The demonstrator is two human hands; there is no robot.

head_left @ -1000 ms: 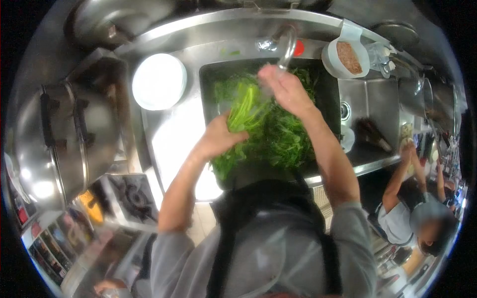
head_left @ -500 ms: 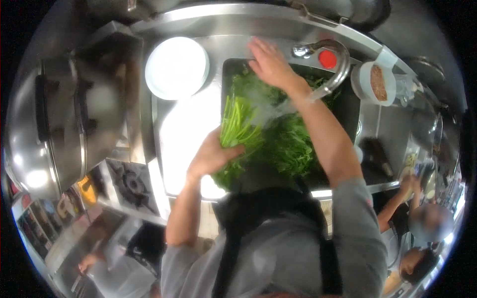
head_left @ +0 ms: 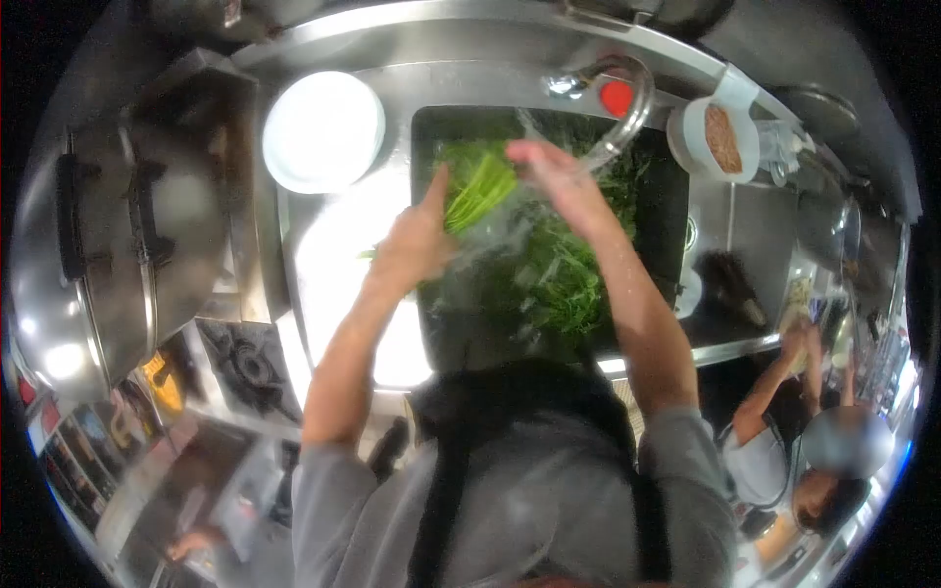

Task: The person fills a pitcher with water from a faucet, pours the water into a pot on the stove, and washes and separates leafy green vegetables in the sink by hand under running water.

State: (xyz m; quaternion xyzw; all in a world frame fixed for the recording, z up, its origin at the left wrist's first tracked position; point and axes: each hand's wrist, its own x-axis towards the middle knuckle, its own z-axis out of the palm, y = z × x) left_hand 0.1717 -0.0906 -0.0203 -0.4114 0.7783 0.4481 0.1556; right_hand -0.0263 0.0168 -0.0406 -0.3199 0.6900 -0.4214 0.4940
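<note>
Leafy greens with pale stems point(head_left: 479, 196) lie in a dark sink basin point(head_left: 490, 328) full of water. My left hand point(head_left: 417, 240) is closed around the lower part of this bunch at the basin's left side. Just right of the stems, my right hand point(head_left: 559, 181) is blurred in splashing water, and its fingers are too smeared to read. More loose greens point(head_left: 569, 294) float below my right forearm. A curved metal faucet point(head_left: 627, 122) reaches over the basin from the back right.
White plates point(head_left: 323, 132) sit on the counter left of the basin. A handled container point(head_left: 723, 137) with brown contents stands at the back right, near a red round object point(head_left: 616, 98). Co-workers are at the lower right and lower left, and large pots stand at left.
The stems in my left hand have tipped over to the right. My right hand has come down from the basin's back edge to beside the bunch. The view has shifted slightly.
</note>
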